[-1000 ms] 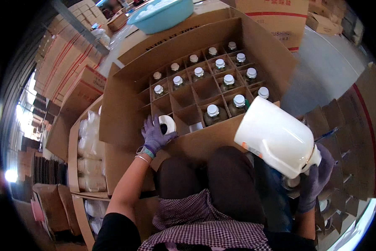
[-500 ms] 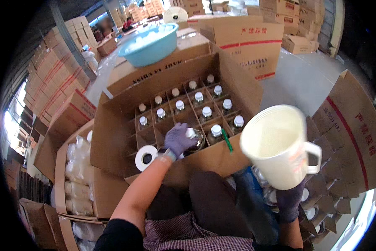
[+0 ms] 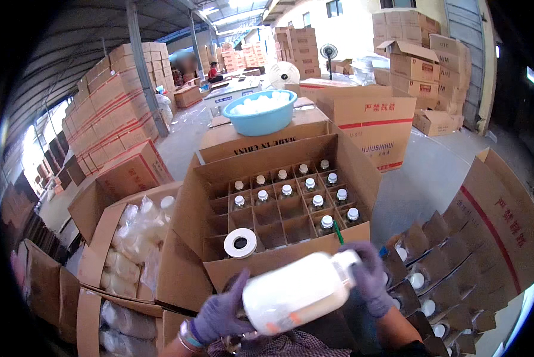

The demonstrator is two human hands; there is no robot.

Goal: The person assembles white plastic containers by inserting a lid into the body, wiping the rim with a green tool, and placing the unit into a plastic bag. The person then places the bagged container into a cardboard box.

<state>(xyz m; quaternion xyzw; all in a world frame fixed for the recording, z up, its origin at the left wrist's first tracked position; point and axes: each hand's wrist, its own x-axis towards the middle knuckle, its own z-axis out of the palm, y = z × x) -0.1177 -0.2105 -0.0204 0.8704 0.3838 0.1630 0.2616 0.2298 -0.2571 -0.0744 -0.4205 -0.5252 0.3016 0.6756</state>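
In the lower middle of the frame, a big white jug [image 3: 297,293] is leaning on its side in the air, with its wide end pointing to the lower left. The right hand [image 3: 369,278], in a purple glove, is holding the other end, and its fingers are curling around it. The left hand [image 3: 222,315], in a purple glove too, is staying close by the wide end. Its thumb is sticking up, but its other fingers are hiding partly, so I cannot tell if they are pinching anything.

In the middle of the frame, a big brown box [image 3: 297,253] is holding glass bottles [image 3: 326,223] with white caps. They are standing up in little square rooms. A white roll [image 3: 250,236] is resting at its front left, and a green thing [image 3: 338,231] is poking up at its front right. At the upper middle, a blue tub [image 3: 261,124] is carrying white bits [image 3: 260,105].
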